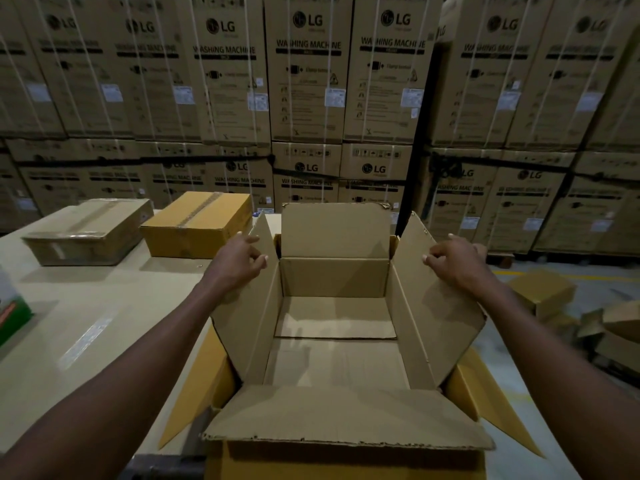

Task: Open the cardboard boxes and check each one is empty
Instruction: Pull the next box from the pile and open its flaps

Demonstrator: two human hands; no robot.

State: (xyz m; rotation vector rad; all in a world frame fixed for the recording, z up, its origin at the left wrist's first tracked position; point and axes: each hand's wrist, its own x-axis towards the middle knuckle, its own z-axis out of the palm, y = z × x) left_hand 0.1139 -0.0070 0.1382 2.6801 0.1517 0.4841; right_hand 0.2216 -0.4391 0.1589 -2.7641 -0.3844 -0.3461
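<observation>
An open cardboard box [334, 275] stands in front of me on the table's near right corner, all its top flaps spread. Inside I see only bare cardboard bottom flaps [336, 341]. My left hand [239, 259] holds the far end of the left flap [254, 306], fingers curled over its edge. My right hand [453, 259] grips the far end of the right flap [433, 306] the same way. Two taped, closed boxes sit farther back on the table: a yellow-brown one [199, 225] and a duller one [90, 232] to its left.
The pale table [86, 323] stretches left, with a green and white package [12, 313] at its left edge. Loose cardboard boxes [543, 292] lie on the floor to the right. Stacked washing machine cartons [308, 81] form a wall behind.
</observation>
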